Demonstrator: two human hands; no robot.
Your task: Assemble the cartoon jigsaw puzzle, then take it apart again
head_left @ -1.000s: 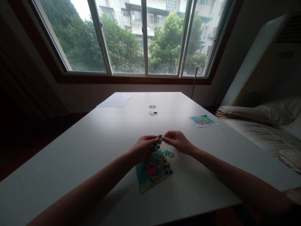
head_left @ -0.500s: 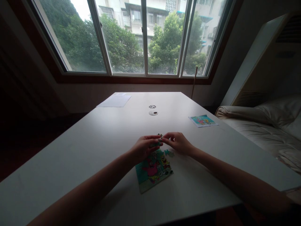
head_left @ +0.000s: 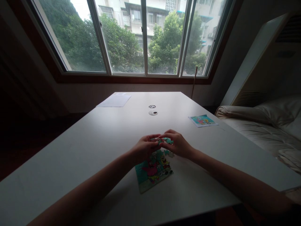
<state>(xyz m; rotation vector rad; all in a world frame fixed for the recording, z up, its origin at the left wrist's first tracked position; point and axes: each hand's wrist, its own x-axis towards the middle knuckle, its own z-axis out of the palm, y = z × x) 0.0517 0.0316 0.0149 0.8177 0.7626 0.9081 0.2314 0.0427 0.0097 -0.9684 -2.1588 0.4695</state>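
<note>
Above the far edge of a partly assembled jigsaw puzzle (head_left: 143, 177), my two hands meet with their fingertips close together. My left hand (head_left: 144, 147) is closed on some puzzle pieces. My right hand (head_left: 179, 145) has its thumb and fingers closed around joined teal puzzle pieces (head_left: 168, 140), which show between its fingers. The exact grip is partly hidden by the fingers. A loose teal and pale piece (head_left: 168, 153) lies at the puzzle's upper right corner. Pink and yellow cartoon figures cover the puzzle, which lies flat on the white table (head_left: 98, 144).
A small cartoon picture sheet (head_left: 203, 121) lies on the table at the right. White paper (head_left: 114, 100) rests at the far left corner. Two round inserts (head_left: 153, 113) sit in the tabletop near the middle. A pale sofa (head_left: 256, 122) stands right of the table, below the window.
The teal pieces now show face up between my right fingers, where before a small edge-on cluster showed between the fingertips. My right fingers have spread around them. The puzzle on the table stays put.
</note>
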